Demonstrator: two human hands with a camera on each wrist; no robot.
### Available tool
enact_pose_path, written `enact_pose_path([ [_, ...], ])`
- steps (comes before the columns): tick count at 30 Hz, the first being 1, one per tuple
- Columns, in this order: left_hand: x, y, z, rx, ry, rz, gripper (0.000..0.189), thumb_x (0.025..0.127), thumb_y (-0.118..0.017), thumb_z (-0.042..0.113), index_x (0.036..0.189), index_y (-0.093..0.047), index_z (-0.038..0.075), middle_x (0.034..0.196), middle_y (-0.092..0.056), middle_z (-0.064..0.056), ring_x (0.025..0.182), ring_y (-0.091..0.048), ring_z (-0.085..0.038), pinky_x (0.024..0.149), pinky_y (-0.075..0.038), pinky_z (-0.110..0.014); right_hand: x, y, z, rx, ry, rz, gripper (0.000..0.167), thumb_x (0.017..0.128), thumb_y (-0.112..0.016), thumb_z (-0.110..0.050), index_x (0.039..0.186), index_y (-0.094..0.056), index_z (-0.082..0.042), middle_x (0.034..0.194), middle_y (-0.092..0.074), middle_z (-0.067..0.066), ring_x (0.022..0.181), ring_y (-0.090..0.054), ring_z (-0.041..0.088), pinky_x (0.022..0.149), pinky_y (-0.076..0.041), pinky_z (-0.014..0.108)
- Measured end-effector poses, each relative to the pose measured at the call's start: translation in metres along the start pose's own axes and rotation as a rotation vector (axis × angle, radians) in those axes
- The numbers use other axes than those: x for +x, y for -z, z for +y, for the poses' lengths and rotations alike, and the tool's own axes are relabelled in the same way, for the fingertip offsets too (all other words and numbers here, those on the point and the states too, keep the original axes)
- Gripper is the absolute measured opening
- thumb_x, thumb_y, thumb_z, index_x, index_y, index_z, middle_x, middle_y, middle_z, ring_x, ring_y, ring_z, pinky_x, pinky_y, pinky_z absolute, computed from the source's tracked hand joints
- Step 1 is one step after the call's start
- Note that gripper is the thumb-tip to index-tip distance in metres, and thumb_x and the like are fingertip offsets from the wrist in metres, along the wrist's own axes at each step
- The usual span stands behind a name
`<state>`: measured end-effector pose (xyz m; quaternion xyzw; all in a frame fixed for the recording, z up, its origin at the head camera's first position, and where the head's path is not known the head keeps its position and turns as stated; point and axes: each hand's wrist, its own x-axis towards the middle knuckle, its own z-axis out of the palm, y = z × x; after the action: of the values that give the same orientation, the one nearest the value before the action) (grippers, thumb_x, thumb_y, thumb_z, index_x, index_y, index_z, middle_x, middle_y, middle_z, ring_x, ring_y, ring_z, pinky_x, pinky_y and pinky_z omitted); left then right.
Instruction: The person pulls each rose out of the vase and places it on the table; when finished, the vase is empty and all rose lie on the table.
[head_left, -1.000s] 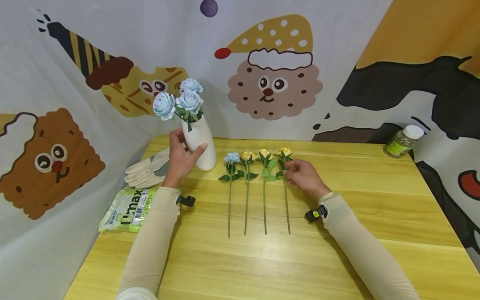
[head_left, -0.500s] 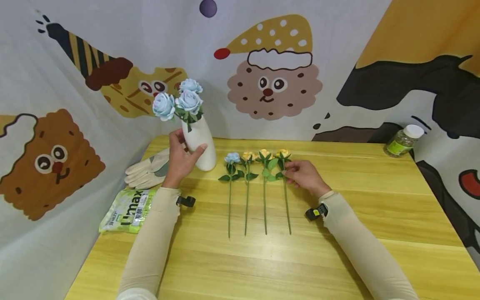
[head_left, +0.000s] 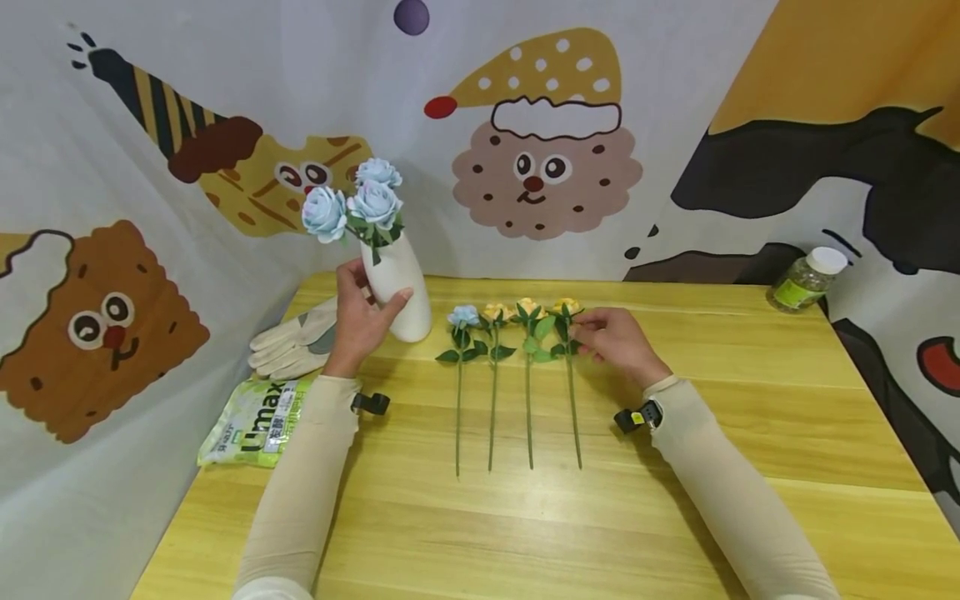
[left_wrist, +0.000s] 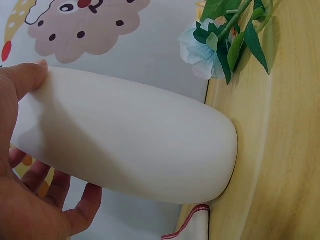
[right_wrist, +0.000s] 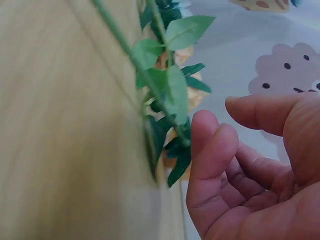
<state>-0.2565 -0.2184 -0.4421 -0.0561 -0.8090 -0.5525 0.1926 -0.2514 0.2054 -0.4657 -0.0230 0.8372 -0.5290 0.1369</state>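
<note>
At the far left of the tabletop (head_left: 480, 533) you have a bag (head_left: 243, 425) and, just behind it, a glove (head_left: 288, 343), both probably set aside to leave working room. Your left hand (head_left: 358, 325) is wrapped round the vase (head_left: 408, 292), thumb on one side and fingers on the other, likely to steady it; its base appears to rest on the tabletop, and three blue roses (head_left: 375, 204) stand in its mouth. To its right, a loose blue rose (head_left: 464, 316) and three yellow roses (head_left: 528, 308) lie in a row, blooms away from you and stems toward you, presumably so each can be picked singly. Your right hand (head_left: 618, 340) is at the last yellow one, just below the bloom, fingers bent and thumb standing apart from them, gripping nothing; whether a fingertip touches it, you cannot tell. A jar (head_left: 802, 283) stands well apart at the far right. Compared with half a second ago, your right hand sits slightly farther up toward the bloom, while the left hand and vase look unchanged.
</note>
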Motion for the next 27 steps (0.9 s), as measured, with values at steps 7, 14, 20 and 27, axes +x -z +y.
enact_pose_path([
  [7, 0.0, -0.001, -0.002, -0.011, 0.013, 0.02, 0.079, 0.09, -0.085, 0.025, 0.147, -0.034, 0.007, 0.142, -0.045, -0.02, 0.126, -0.051, -0.028, 0.104, -0.05, -0.058, -0.001, -0.005, -0.022, -0.03, 0.088, 0.032, 0.042, 0.102, -0.071, -0.03, 0.135, -0.069, -0.004, 0.118, -0.073, 0.02, 0.09, -0.074, 0.036, 0.071, -0.061, 0.047],
  [14, -0.001, 0.0, -0.001, -0.013, 0.019, 0.042, 0.08, 0.088, -0.087, 0.025, 0.147, -0.037, 0.007, 0.14, -0.049, -0.017, 0.125, -0.051, -0.024, 0.106, -0.05, -0.056, -0.002, -0.018, -0.051, 0.024, 0.168, 0.017, 0.036, 0.103, -0.07, -0.028, 0.132, -0.071, -0.007, 0.118, -0.072, 0.024, 0.086, -0.074, 0.034, 0.066, -0.059, 0.04],
  [20, -0.002, 0.0, 0.002, -0.022, 0.013, 0.053, 0.078, 0.088, -0.087, 0.027, 0.146, -0.039, 0.006, 0.14, -0.048, -0.018, 0.125, -0.05, -0.024, 0.108, -0.048, -0.058, 0.001, -0.032, -0.078, 0.064, 0.235, 0.0, 0.03, 0.104, -0.069, -0.029, 0.128, -0.072, -0.012, 0.116, -0.073, 0.018, 0.08, -0.072, 0.023, 0.06, -0.054, 0.029],
  [27, -0.001, -0.002, 0.007, -0.051, 0.015, 0.065, 0.081, 0.088, -0.087, 0.027, 0.15, -0.039, 0.008, 0.144, -0.049, -0.018, 0.129, -0.05, -0.027, 0.111, -0.046, -0.059, 0.005, -0.053, -0.111, 0.094, 0.307, -0.008, 0.024, 0.103, -0.07, -0.03, 0.121, -0.075, -0.016, 0.104, -0.074, 0.011, 0.079, -0.072, 0.023, 0.061, -0.053, 0.03],
])
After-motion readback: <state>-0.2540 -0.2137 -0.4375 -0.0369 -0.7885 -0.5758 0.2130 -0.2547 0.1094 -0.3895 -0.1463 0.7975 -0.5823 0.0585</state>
